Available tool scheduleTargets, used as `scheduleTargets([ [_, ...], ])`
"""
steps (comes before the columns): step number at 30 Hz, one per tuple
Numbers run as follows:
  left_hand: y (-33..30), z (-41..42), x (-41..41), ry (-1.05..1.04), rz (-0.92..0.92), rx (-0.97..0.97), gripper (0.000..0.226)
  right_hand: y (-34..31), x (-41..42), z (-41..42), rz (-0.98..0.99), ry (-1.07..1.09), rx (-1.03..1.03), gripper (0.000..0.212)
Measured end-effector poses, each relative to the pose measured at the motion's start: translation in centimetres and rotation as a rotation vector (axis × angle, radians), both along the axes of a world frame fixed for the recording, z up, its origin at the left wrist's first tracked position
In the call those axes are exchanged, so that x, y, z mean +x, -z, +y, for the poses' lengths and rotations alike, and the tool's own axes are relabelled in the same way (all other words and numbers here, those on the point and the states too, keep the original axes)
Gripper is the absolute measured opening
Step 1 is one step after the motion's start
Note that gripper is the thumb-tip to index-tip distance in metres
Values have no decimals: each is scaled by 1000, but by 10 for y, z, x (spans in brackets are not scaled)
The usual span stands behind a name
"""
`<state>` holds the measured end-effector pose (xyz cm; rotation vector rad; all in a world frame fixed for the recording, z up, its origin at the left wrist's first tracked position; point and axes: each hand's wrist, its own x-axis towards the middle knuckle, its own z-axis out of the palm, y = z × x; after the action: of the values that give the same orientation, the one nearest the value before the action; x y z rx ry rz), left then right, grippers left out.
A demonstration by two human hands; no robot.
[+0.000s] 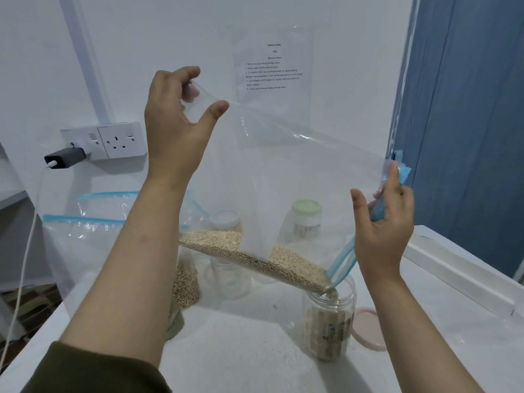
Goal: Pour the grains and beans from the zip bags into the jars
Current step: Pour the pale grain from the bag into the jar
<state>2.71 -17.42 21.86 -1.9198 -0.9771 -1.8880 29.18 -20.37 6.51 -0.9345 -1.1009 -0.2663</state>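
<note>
White wall sheet (272, 63) reads "TASK & GOAL", 5 numbered lines.

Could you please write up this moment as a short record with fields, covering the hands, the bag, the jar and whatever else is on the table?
left hand: pinches the raised bottom corner of the zip bag
right hand: grips the bag's blue zip edge
grains: slide down the bag's low edge into the open jar
jar fill: more than half
pink lid: flat on the table, right of the jar
behind: other zip bags, green-lidded jar
</note>
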Motion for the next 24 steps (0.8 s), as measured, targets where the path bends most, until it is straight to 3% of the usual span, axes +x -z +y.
scheduleTargets([
  [24,-1,-1,0,-16,-3,2,53,-2,-1,-6,-7,-5,11,62],
])
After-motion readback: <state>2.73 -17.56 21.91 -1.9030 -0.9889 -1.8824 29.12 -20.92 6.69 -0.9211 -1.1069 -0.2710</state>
